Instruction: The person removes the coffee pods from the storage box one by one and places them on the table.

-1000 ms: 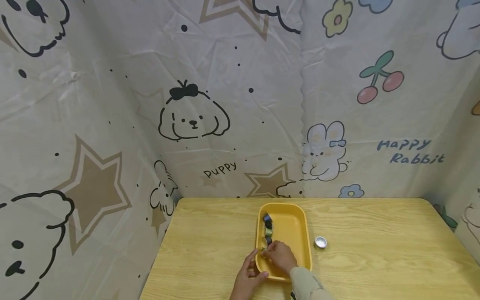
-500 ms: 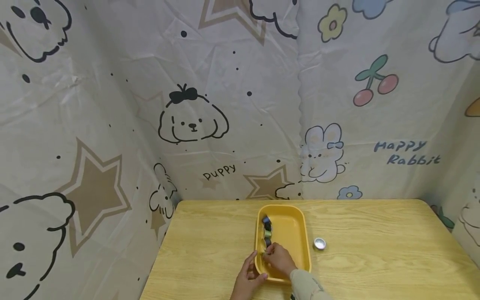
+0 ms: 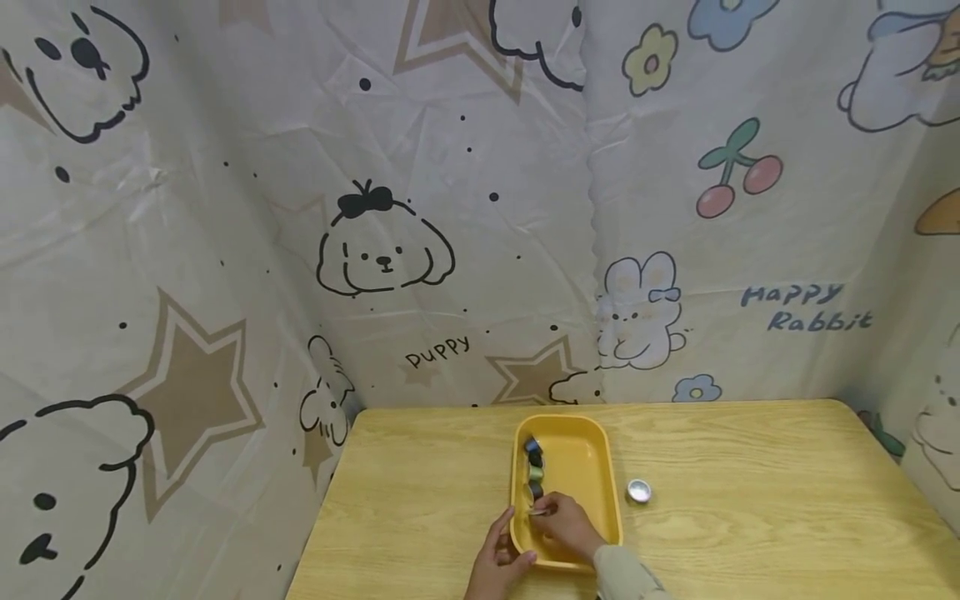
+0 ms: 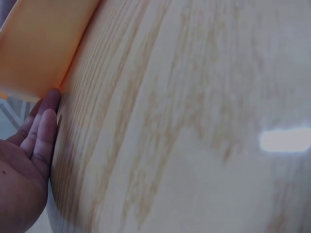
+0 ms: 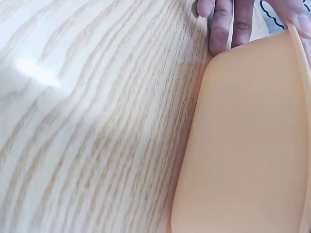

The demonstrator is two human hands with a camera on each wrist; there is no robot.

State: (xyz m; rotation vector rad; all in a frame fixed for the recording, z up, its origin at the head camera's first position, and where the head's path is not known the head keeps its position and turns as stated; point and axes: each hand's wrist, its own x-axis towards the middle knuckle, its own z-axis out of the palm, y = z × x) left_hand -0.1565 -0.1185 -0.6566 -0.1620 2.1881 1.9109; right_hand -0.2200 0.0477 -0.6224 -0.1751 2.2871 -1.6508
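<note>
A yellow tray (image 3: 611,500) lies on the table. My left hand (image 3: 497,560) holds its near left corner, fingers along the outer left side and thumb at the near edge. In the left wrist view, those fingers (image 4: 44,141) lie against the tray's outer wall. Over the tray's near left part, my right hand (image 3: 566,523) pinches a small, thin, pale piece (image 3: 537,512), its kind too small to tell. Just beyond it, a row of several small dark, green and blue round pieces (image 3: 535,472) runs along the tray's left wall.
A small silvery round cup (image 3: 639,491) stands on the wooden table (image 3: 750,500), right of the tray. Patterned cloth (image 3: 450,208) hangs behind the table and at both sides.
My right hand has drawn slightly back and right, and the thin pale piece shows more at its fingertips. The left hand keeps its hold on the tray. The head view has shifted a little.
</note>
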